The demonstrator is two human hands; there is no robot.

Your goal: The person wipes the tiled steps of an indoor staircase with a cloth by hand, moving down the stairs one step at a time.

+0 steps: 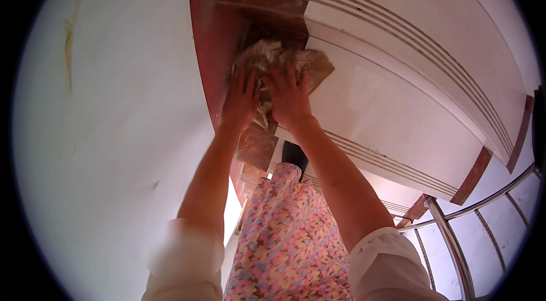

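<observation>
A crumpled, brownish cloth [315,65] lies on a stair tread, against the dark red marbled strip beside the wall. Both hands press down on it side by side. My left hand [241,99] rests on its left part, close to the red skirting, with fingers stretched forward. To the right, my right hand [289,93] lies on the cloth's middle with its fingers spread. Neither hand's fingers wrap around the cloth; the parts beneath the palms are hidden.
Pale stair treads [375,93] with grooved dark lines rise away from me. A white wall [125,130] with red skirting [206,62] bounds the left. At lower right stands a metal railing [452,244]. My flowered garment [287,238] and a dark shoe [294,156] show below.
</observation>
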